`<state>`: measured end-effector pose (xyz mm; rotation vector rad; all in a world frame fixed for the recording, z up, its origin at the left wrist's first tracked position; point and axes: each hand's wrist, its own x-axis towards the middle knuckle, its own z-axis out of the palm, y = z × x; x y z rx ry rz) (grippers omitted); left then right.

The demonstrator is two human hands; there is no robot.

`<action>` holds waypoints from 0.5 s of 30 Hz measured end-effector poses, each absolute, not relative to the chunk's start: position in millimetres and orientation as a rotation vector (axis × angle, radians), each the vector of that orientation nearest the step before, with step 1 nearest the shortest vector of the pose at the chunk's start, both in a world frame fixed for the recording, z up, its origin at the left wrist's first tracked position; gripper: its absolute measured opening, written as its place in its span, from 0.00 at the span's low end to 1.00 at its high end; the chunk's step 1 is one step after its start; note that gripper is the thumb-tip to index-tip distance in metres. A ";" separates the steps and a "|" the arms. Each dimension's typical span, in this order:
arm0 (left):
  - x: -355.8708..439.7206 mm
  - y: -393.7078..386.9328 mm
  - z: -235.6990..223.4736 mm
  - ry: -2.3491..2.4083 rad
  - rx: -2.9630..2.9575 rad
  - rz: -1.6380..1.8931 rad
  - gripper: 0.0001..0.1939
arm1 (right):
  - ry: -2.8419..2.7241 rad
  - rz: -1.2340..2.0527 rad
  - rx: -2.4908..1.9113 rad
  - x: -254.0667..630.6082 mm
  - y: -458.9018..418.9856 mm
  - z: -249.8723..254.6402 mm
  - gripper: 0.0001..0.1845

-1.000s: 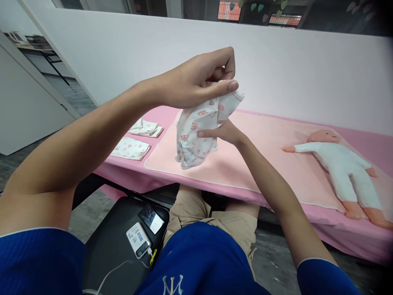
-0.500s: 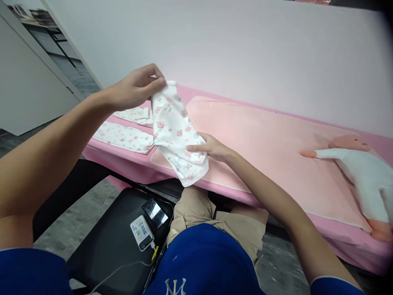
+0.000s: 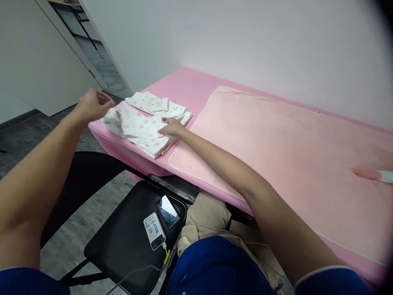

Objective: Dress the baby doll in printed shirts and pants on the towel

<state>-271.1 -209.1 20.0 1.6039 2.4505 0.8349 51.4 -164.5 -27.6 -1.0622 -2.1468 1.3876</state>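
Observation:
A white baby garment (image 3: 138, 125) with a pink bear print lies over the folded white clothes at the left end of the pink table. My right hand (image 3: 172, 127) grips its right part, thumb and fingers pressed to the cloth. Just beyond the garment's left end, my left hand (image 3: 93, 105) is raised and slightly blurred; its curled fingers are apart, with no cloth visible between them. Behind the garment lies a folded white baby garment (image 3: 153, 102) with a small dark print.
A peach mat (image 3: 276, 143) covers much of the pink table (image 3: 190, 84); a doll's hand (image 3: 367, 174) shows at the right edge. Close by is a black folding chair (image 3: 123, 237) bearing a white power bank (image 3: 154, 230), a phone (image 3: 168, 211) and a cable.
The bear-print garment has come down from the air onto the clothes at the left. Both hands moved left with it, and the left hand has come off the cloth. The view turned left.

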 end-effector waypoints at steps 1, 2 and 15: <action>-266.1 -210.0 11.3 2.487 1.707 0.709 0.45 | -2.172 1.299 -1.143 51.7 -170.8 -32.5 0.35; -258.0 -211.3 1.5 2.454 1.859 0.646 0.44 | -2.200 1.162 -1.188 54.3 -179.2 -37.5 0.34; -202.7 -231.3 -56.7 1.876 2.355 0.268 0.38 | -2.718 0.441 -0.674 133.1 -247.7 -57.0 0.34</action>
